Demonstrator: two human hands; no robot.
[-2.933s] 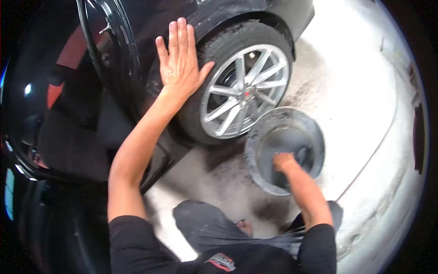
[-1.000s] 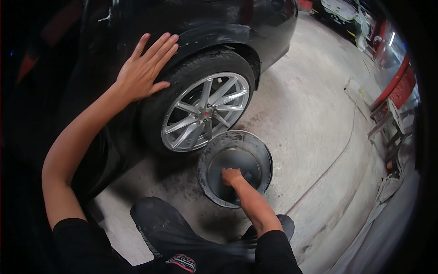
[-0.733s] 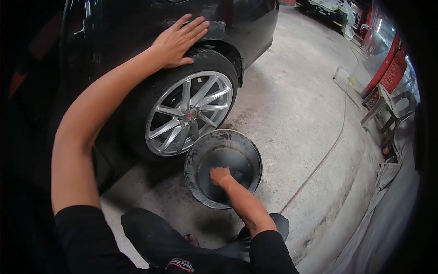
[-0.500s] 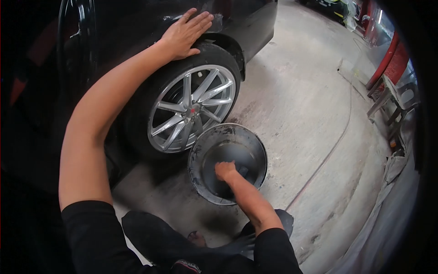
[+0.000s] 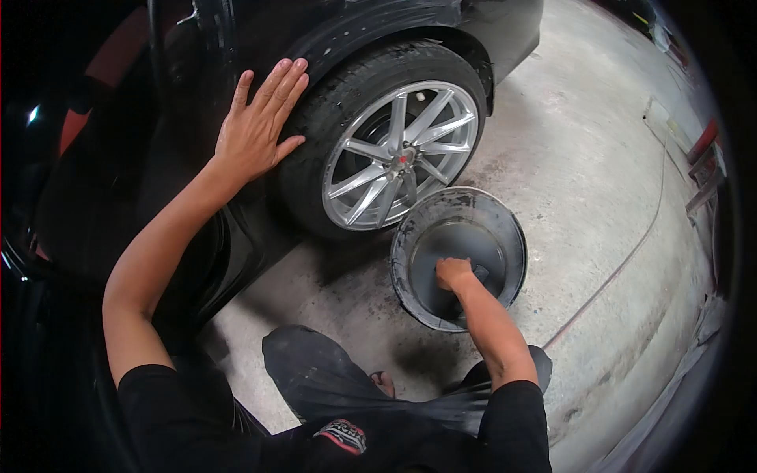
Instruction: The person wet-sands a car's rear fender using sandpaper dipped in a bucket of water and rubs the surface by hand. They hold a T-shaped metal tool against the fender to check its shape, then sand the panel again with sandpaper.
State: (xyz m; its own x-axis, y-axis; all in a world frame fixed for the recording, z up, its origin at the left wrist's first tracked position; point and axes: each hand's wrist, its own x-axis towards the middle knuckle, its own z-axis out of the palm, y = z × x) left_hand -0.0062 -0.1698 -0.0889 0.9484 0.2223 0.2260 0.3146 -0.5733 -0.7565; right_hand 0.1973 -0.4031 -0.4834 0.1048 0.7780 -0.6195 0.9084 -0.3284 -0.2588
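Note:
My left hand (image 5: 259,126) is flat with the fingers stretched apart, at the dark body of the black car (image 5: 347,35) just left of the rear wheel arch. Whether its palm presses on the panel I cannot tell. My right hand (image 5: 455,273) is down inside a round grey bucket (image 5: 404,276) holding murky grey water (image 5: 465,236). Its fingers are curled closed, and what they hold, if anything, is hidden. A small dark block-like thing (image 5: 479,273) shows beside the wrist. Near the bucket stands the wheel (image 5: 403,160), with silver spokes and a red centre cap.
Stained concrete floor (image 5: 583,189) stretches to the right, with a thin hose or cable (image 5: 631,252) running across it. At the right edge are a red object (image 5: 702,142) and grey sheeting (image 5: 694,378). My bent knees (image 5: 315,366) are below the bucket.
The view has shifted, so wheel and bucket appear further right. My left hand has gone from above the tyre to its left, lower along the car. My right hand stays in the bucket.

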